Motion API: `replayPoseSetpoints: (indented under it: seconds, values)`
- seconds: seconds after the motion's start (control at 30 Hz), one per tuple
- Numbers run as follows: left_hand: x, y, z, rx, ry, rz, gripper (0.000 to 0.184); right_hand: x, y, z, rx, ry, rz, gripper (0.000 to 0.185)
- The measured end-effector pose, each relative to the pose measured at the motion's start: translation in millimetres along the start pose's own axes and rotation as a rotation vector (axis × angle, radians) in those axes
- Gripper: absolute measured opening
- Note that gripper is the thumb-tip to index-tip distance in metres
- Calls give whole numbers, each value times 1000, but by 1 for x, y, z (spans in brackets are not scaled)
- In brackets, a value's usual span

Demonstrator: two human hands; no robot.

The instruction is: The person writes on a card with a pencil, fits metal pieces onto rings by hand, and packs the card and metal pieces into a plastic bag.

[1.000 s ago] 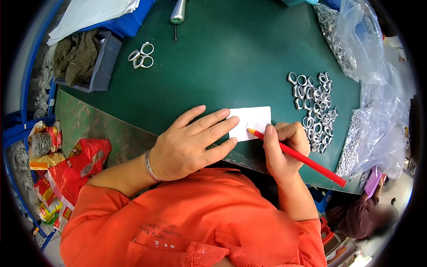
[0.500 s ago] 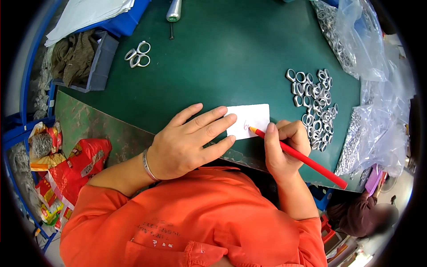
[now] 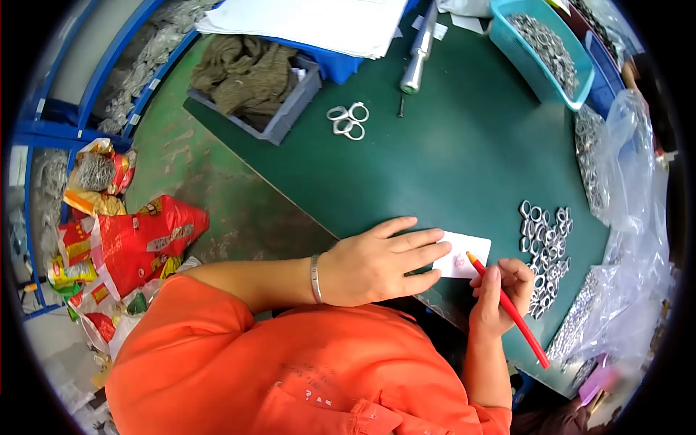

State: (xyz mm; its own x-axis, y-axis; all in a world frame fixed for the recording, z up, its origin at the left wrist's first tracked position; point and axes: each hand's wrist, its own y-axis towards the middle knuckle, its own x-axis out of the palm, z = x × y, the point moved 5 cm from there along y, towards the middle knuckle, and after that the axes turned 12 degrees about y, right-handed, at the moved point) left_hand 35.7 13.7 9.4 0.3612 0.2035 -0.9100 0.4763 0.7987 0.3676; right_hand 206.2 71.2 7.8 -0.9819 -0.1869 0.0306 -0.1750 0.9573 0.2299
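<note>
A small white card (image 3: pixel 476 248) lies on the green tabletop near its front edge. My left hand (image 3: pixel 377 268) rests flat on the card's left side, fingers spread, holding nothing. My right hand (image 3: pixel 505 296) is closed round a red pencil (image 3: pixel 523 330). The pencil's tip is at the card's right part, beside small reddish figures that look like a 6 and a 0; whether it touches the paper I cannot tell. Just right of my right hand is a pile of silver metal rings (image 3: pixel 545 254).
Several more rings (image 3: pixel 351 114) lie farther left, near a metal tapered rod (image 3: pixel 418 61). A grey bin (image 3: pixel 293 119) holds brown cloth (image 3: pixel 250 76). At the back right stands a teal basket (image 3: pixel 518 59) of metal pieces; clear plastic bags (image 3: pixel 631 188) line the right edge.
The view has swung left, so everything sits farther right and lower. The second figure on the card has more strokes. The pencil's tip has moved slightly right of the writing; my left hand still holds the card down.
</note>
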Motion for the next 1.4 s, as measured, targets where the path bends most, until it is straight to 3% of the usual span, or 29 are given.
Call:
replayPoseSetpoints:
  seconds: [0.17, 0.27, 0.37, 0.53, 0.63, 0.7, 0.77, 0.8, 1.03, 1.4]
  values:
    - [-19, -1, -14, 18, -247, 11, 33, -3, 0, 2, 31, -36, -10, 10]
    - [-42, -15, -57, -453, 126, 267, 37, -2, 0, 3, 8, -49, -31, 9]
    - [-48, -22, -84, -640, 300, 308, 35, -4, 0, 3, -5, -74, -53, 8]
    - [-42, -23, -80, -616, 284, 258, 30, -4, 0, 3, 17, -113, -81, 8]
    - [-43, -21, -68, -516, 271, 374, 32, -4, 1, 1, 1, -20, 12, 14]
    - [-35, -6, -33, -153, 18, 174, 45, -6, 1, 6, -15, 40, -24, 18]
    - [-20, 6, -8, 20, -93, 27, 54, -3, 2, 2, -59, 4, -85, 21]
    - [-13, 6, -3, 46, -22, -48, 49, -2, 2, 3, -61, 22, -98, 22]
    - [-2, 4, -2, 53, 111, -23, 33, 7, 4, 5, -87, -84, -140, 22]
    - [-2, 5, -4, 35, 80, -58, 39, 7, 5, 1, -118, -147, -147, 24]
